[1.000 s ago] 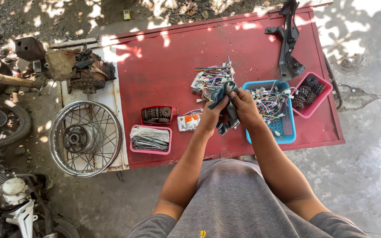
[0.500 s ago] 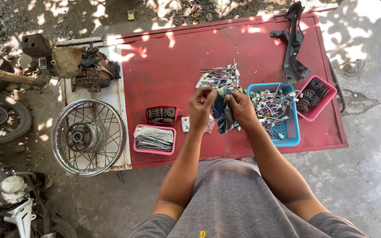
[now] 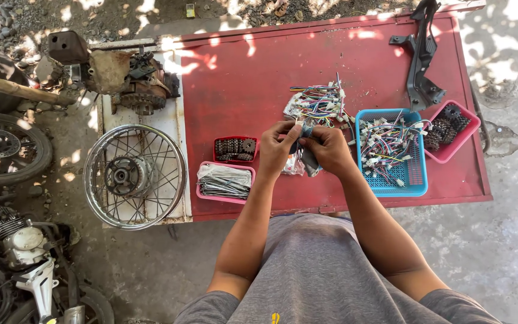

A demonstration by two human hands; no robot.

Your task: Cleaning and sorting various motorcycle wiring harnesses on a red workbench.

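Head view, looking down: closest in is the person's grey shirt (image 3: 325,276), with both forearms reaching forward over the near edge of a red table (image 3: 259,78). The left hand (image 3: 278,150) and the right hand (image 3: 328,149) meet just above the tabletop, fingers curled in and pinching together on a small dark bundle of wiring (image 3: 304,133); each hand is closed around part of it, and how the fingertips sit on it is too small to make out. Below the hands a few loose pieces lie on the table, partly hidden.

Left of the hands, near the table's front edge, a pink tray (image 3: 225,180) holds thin grey metal spokes, and just behind it a small red tray (image 3: 235,149) holds dark sprocket-like parts. Right of the hands stands a blue basket (image 3: 416,174) filled with coloured wire connectors, and touching its far right corner is a pink basket (image 3: 464,137) of dark gears.

Just beyond the hands lies a loose heap of coloured wires (image 3: 319,102). Farther back on the right, a black metal bracket (image 3: 421,54) rests near the table's far corner.

Off the table's left side, a spoked wheel (image 3: 134,176) lies on a white board, with a rusty engine part (image 3: 133,78) behind it.
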